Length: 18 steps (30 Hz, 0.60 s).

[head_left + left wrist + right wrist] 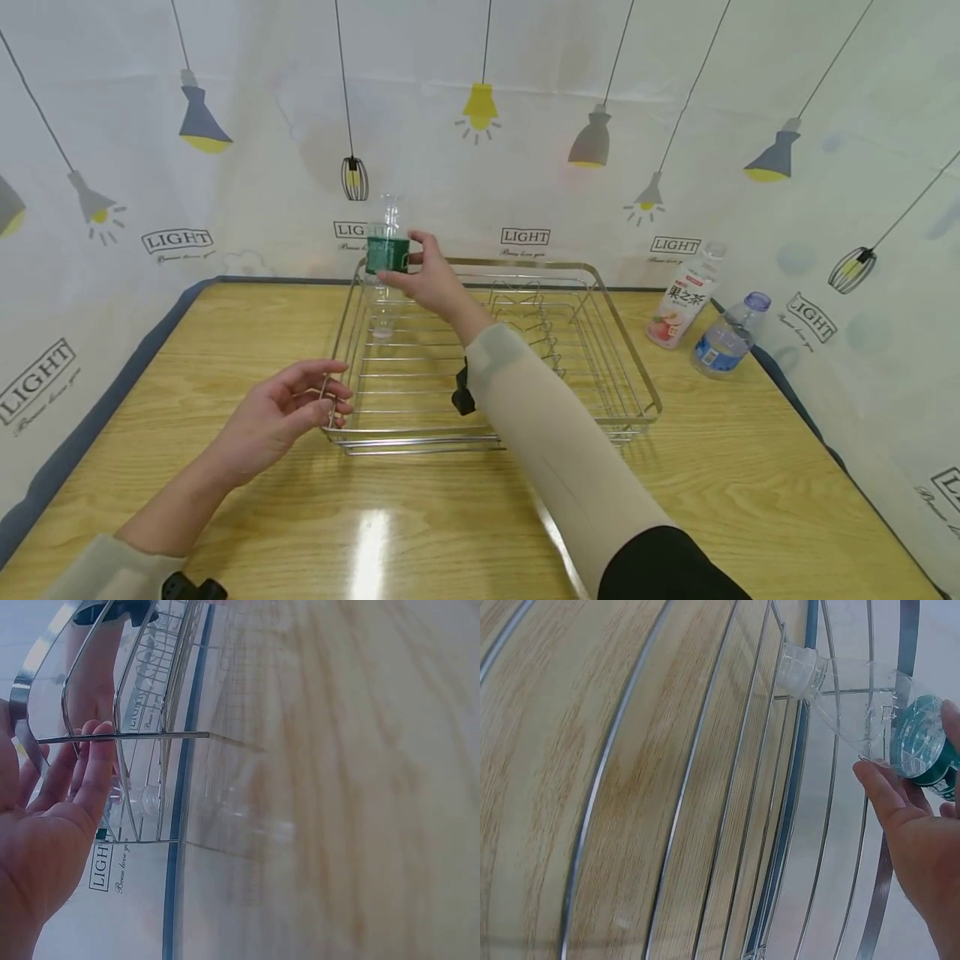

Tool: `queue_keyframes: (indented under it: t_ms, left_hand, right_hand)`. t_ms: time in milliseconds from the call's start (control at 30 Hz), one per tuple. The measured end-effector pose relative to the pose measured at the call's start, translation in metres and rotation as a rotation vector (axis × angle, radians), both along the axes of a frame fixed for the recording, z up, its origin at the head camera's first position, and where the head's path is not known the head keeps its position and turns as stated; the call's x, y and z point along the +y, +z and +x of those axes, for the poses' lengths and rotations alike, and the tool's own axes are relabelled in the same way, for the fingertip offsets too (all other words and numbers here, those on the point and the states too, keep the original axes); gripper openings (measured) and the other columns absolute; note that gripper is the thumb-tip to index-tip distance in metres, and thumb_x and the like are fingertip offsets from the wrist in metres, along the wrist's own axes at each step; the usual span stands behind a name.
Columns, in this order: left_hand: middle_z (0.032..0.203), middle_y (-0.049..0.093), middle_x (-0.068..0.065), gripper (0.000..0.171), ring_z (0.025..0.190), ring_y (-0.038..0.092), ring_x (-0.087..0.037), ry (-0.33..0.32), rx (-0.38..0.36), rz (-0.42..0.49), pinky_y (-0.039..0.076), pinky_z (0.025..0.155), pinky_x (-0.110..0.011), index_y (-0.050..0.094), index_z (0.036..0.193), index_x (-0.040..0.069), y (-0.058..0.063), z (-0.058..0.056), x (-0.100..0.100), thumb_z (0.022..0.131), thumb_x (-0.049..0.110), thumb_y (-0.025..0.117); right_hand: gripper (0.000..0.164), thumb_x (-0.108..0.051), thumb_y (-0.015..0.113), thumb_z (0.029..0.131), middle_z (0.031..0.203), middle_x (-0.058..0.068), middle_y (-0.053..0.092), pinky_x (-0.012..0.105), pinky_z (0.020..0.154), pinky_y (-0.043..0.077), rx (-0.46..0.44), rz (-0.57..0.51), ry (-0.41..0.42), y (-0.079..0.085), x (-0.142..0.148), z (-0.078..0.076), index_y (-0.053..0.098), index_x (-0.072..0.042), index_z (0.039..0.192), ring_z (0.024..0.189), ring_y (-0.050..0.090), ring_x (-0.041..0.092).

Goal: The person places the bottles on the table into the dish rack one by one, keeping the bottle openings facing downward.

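Note:
My right hand [433, 282] grips a clear plastic bottle [387, 255] round its green label. The bottle is upside down, its neck pointing into the back left part of a wire dish rack [427, 431]. In the right wrist view the bottle's neck [801, 671] is right by the rack's wires, with no cap showing. At the rack's front left corner, my left hand [273, 417] holds the side, its fingers [97, 769] curled round the wire in the left wrist view.
On the right side of the wooden table [750, 500] stand a juice bottle with a peach-coloured label [681, 300] and a short clear bottle with a blue label [726, 346]. A lamp-patterned sheet [420, 50] hangs behind and along both sides.

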<state>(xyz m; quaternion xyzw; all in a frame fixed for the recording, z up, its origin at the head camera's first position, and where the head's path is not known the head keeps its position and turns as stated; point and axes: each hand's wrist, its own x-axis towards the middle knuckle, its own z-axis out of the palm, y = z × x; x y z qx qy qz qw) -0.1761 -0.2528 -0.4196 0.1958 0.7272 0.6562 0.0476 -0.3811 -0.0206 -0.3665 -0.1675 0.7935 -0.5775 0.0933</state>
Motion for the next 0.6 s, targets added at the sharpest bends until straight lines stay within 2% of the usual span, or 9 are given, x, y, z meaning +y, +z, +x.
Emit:
queue_keyframes:
  t_ms: [167, 300, 600]
  left_hand:
    - [0.124, 0.072, -0.010, 0.041, 0.108, 0.078, -0.015, -0.003, 0.003, 0.009, 0.068, 0.090, -0.033, 0.061, 0.149, 0.014, 0.0001, 0.0003, 0.0005, 0.110, 0.001, 0.062]
    - [0.123, 0.072, -0.010, 0.041, 0.108, 0.078, -0.015, -0.005, 0.007, 0.014, 0.068, 0.090, -0.033, 0.061, 0.149, 0.015, 0.0004, 0.0008, 0.0007, 0.110, 0.001, 0.062]
    - [0.123, 0.072, -0.009, 0.042, 0.108, 0.078, -0.015, 0.005, 0.000, -0.002, 0.068, 0.090, -0.034, 0.060, 0.150, 0.014, 0.0020, 0.0010, 0.0015, 0.110, 0.001, 0.063]
  right_hand:
    - [0.104, -0.029, 0.086, 0.098, 0.160, 0.017, 0.055, 0.047, 0.113, 0.059, 0.009, 0.063, -0.002, -0.0014, 0.0000, -0.0004, 0.016, -0.026, 0.176, 0.133, 0.066, 0.033]
    - [0.106, -0.026, 0.086, 0.098, 0.160, 0.016, 0.056, 0.047, 0.114, 0.058, -0.007, 0.052, 0.018, -0.0024, 0.0001, -0.0006, 0.015, -0.029, 0.177, 0.134, 0.066, 0.032]
    - [0.101, -0.029, 0.083, 0.101, 0.158, 0.015, 0.058, 0.046, 0.108, 0.061, -0.022, 0.052, 0.034, -0.0039, 0.0012, -0.0027, 0.017, -0.032, 0.177, 0.134, 0.066, 0.031]
